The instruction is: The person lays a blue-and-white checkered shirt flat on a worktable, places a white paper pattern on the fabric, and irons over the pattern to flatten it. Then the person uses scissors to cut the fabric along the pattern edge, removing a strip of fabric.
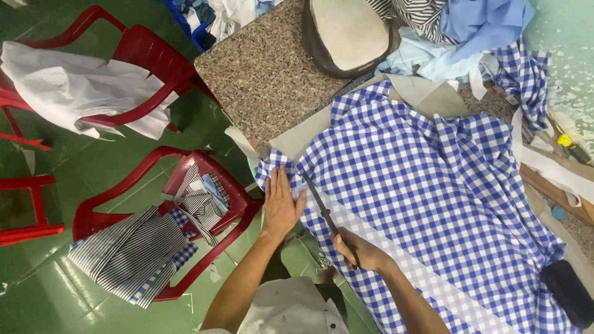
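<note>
A blue and white checked cloth [433, 179] lies spread over a speckled stone table [266, 74]. My left hand [281, 204] rests flat, fingers together, on the cloth's near left edge. My right hand [359, 250] grips dark scissors [320, 204], whose blades point up toward the cloth's corner beside my left fingers. A pale white strip [402, 263] runs along the cloth from the scissors toward the lower right.
Two red plastic chairs stand left of the table: the far chair [148, 55] carries white cloth, the nearer chair [210, 185] striped fabric pieces. A tan pad [346, 31] and heaped blue and striped cloth [470, 31] sit at the table's far end. The floor [93, 167] is green.
</note>
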